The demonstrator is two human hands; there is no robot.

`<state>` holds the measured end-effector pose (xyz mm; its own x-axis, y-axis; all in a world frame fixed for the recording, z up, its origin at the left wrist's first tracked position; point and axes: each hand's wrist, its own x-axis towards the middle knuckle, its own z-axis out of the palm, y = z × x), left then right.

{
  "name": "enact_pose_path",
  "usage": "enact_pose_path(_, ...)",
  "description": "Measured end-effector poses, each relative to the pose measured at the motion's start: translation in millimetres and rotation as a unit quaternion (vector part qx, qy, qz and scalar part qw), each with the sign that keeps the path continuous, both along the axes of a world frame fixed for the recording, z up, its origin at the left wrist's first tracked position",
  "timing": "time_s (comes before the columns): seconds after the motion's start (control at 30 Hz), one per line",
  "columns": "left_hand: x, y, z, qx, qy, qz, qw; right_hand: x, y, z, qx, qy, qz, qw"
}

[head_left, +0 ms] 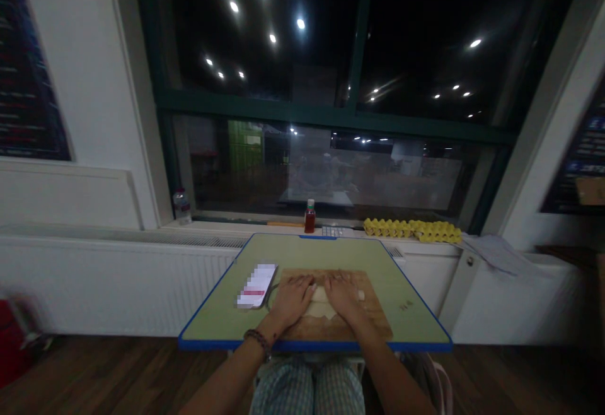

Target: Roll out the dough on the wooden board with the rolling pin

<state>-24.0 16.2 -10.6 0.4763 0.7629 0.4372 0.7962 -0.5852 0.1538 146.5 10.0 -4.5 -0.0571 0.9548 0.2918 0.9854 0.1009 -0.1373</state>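
Observation:
A wooden board [373,320] lies near the front of the small table, with a flat sheet of pale dough [322,311] on it. Across the dough runs a pale rolling pin [321,294], whose right end sticks out past my right hand. My left hand [293,295] rests on the pin's left part, palm down, fingers stretched forward. On its right part lies my right hand [341,292], likewise flat with extended fingers. Both palms press from above rather than wrapping round it. The pin's left end is hidden under my left hand.
A phone [258,286] with a lit screen lies left of the board on the green table [401,276] with blue edging. On the sill behind stand a bottle of red liquid [309,218], a clear bottle [181,207] and yellow egg trays [411,230].

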Motion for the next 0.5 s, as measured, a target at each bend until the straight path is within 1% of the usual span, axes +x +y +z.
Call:
enact_pose_path(0.17, 5, 13, 0.1, 0.013, 0.004, 0.012, 1.0, 1, 16, 0, -0.008, -0.022, 0.008, 1.0)
enact_pose_path(0.3, 7, 24, 1.1, 0.015, 0.006, 0.017, 1.0, 1, 22, 2, 0.019, -0.047, -0.013, 0.999)
enact_pose_path(0.4, 9, 31, 3.0, -0.004, 0.015, 0.027, 1.0, 0, 26, 4, 0.035, -0.043, -0.037, 0.998)
enact_pose_path(0.5, 10, 39, 4.4, -0.026, 0.019, 0.036, 0.999, 0, 33, 7, 0.024, -0.021, -0.051, 0.998)
